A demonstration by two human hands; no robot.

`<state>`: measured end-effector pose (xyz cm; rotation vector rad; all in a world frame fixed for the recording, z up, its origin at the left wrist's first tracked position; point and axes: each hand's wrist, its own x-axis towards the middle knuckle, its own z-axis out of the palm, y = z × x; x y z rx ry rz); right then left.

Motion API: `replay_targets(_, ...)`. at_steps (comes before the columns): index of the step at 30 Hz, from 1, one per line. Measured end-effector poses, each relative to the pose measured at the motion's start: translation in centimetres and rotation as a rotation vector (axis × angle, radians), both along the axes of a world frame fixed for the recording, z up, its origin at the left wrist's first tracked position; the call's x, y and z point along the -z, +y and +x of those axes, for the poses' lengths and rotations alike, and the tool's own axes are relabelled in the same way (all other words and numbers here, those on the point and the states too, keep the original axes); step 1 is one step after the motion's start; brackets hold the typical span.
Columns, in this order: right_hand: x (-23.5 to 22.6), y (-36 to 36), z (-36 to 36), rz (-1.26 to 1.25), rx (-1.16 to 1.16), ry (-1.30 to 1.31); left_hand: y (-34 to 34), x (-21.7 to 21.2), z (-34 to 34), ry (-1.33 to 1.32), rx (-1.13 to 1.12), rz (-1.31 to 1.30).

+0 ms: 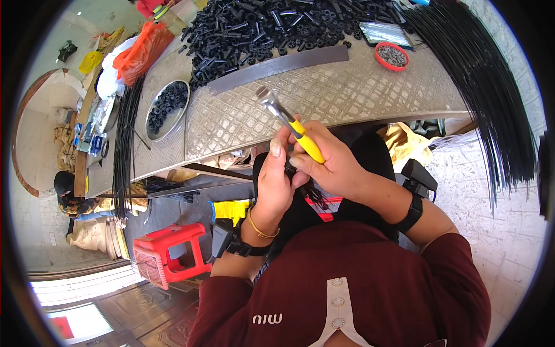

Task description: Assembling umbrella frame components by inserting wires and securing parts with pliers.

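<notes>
My right hand (336, 163) is closed on yellow-handled pincers (307, 144), their metal jaws tilted up and to the left over the table's front edge. Close against it, my left hand (273, 184) has its thumb up and its fingers curled round a small black part (290, 170), mostly hidden between the two hands. Thin black strands (315, 196) hang just below the hands, above my lap; whether they join the held part is unclear.
A heap of black plastic fittings (243, 34) covers the table's (231, 121) back. Before it lies a flat metal strip (280, 68). A bowl of black rings (182, 118) stands left, a red dish of small metal pieces (392, 56) right. Black rods (491, 110) overhang the right edge. A red stool (167, 254) stands lower left.
</notes>
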<state>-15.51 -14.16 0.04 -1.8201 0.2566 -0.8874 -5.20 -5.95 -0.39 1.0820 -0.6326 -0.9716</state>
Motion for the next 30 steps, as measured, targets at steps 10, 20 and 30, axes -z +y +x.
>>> replay_targets(10, -2.6, -2.6, -2.6, -0.484, -0.025, 0.295, 1.1, -1.0, 1.7, 0.041, 0.163, -0.139)
replay_targets(20, -5.0, -2.8, -5.2, -0.837, -0.071, 0.517, 1.9, -1.4, 2.8, 0.067, 0.112, -0.009)
replay_targets(30, -5.6, -2.2, -3.4, -1.052, 0.147, 0.448, 2.4, -1.2, 3.7, 0.162, 0.124, -0.107)
